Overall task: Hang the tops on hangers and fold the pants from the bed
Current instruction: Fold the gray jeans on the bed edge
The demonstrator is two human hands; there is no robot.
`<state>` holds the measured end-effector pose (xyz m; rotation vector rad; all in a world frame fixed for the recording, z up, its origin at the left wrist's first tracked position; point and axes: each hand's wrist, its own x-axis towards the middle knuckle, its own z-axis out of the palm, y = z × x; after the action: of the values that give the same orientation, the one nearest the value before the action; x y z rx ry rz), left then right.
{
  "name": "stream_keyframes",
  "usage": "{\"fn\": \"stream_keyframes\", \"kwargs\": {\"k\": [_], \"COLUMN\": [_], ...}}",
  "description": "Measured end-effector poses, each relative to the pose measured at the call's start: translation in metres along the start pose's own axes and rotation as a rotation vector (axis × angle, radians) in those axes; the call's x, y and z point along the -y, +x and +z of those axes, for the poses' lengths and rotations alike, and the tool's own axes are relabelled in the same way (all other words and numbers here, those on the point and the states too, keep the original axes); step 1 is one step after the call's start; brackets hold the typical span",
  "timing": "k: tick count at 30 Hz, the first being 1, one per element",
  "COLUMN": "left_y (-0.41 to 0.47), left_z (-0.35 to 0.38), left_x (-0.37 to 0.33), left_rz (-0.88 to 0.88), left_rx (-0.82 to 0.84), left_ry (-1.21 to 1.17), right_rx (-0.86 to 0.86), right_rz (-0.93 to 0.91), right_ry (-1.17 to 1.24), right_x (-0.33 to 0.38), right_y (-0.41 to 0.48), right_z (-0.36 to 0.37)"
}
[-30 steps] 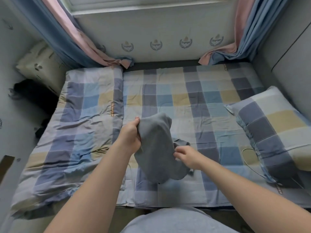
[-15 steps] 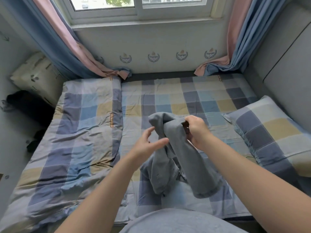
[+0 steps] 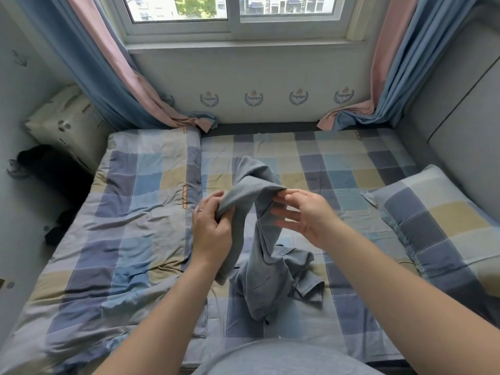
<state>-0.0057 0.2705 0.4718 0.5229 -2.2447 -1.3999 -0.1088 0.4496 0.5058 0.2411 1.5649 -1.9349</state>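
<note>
A pair of grey pants (image 3: 261, 239) hangs bunched above the middle of the checked bed (image 3: 338, 158), its lower end crumpled on the sheet. My left hand (image 3: 212, 228) grips a fold of the fabric on the left. My right hand (image 3: 304, 215) is at the same height on the right, thumb and forefinger pinching the top ridge of the cloth, the other fingers straight and spread. The fabric stretches in a short span between both hands. No hanger or top is in view.
A folded checked quilt (image 3: 130, 217) covers the bed's left half and a matching pillow (image 3: 435, 223) lies at the right. Curtains (image 3: 121, 85) hang at both sides of the window. Dark clothing (image 3: 51, 169) sits on the floor at the left.
My view tilted up toward the window. The left hand, open half a second ago, now grips the pants. The right hand loosened its full grip to a fingertip pinch, and the garment hangs lower.
</note>
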Motion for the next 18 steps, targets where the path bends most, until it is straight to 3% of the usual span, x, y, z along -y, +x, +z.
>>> {"fn": "stream_keyframes", "kwargs": {"k": [3, 8, 11, 18], "left_y": [0.013, 0.021, 0.025, 0.027], "left_z": [-0.009, -0.017, -0.021, -0.04], "left_x": [-0.019, -0.044, -0.049, -0.06], "left_rz": [0.055, 0.04, 0.082, -0.13], "left_rx": [0.06, 0.128, 0.122, 0.256], "left_ry": [-0.092, -0.337, -0.315, -0.499], "right_rx": [0.031, 0.121, 0.168, 0.182], "right_rz": [-0.061, -0.312, -0.389, -0.235], "right_ry": [-0.23, -0.72, -0.873, -0.981], "right_x": [-0.014, -0.035, -0.047, -0.072], "right_y": [-0.003, -0.005, 0.002, 0.024], "right_z": [-0.002, 0.001, 0.009, 0.015]}}
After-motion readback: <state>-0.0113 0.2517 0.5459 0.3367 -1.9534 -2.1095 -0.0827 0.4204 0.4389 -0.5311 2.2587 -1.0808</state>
